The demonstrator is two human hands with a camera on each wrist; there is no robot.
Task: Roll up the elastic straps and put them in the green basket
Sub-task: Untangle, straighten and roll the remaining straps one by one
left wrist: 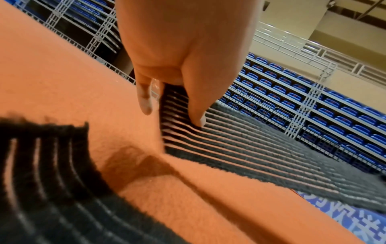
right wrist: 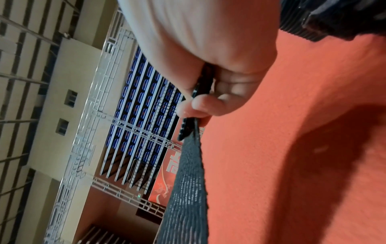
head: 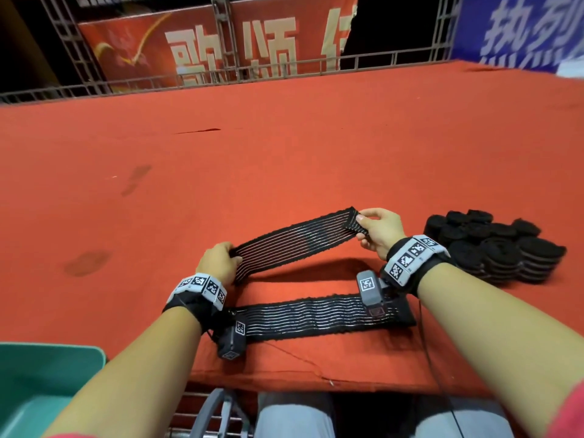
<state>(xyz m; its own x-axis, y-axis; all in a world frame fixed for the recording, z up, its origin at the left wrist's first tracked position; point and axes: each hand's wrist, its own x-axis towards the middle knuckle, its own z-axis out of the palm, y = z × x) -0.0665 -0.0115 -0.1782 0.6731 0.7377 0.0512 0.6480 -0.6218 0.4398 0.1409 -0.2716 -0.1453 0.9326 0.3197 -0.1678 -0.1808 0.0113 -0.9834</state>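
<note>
A black elastic strap with thin white lines (head: 294,243) is held taut above the red table between both hands. My left hand (head: 221,262) grips its near-left end, and in the left wrist view the thumb and fingers (left wrist: 196,113) pinch the strap (left wrist: 240,148). My right hand (head: 376,230) pinches the far-right end, which is folded over; the right wrist view shows the strap (right wrist: 185,189) edge-on under the fingers (right wrist: 200,105). A second strap (head: 319,317) lies flat near the table's front edge. The green basket (head: 47,374) sits at the lower left.
A pile of several rolled black straps (head: 493,245) sits on the red table cloth (head: 284,153) to the right of my right hand. A metal railing and banners stand behind the table. My knees show below the front edge.
</note>
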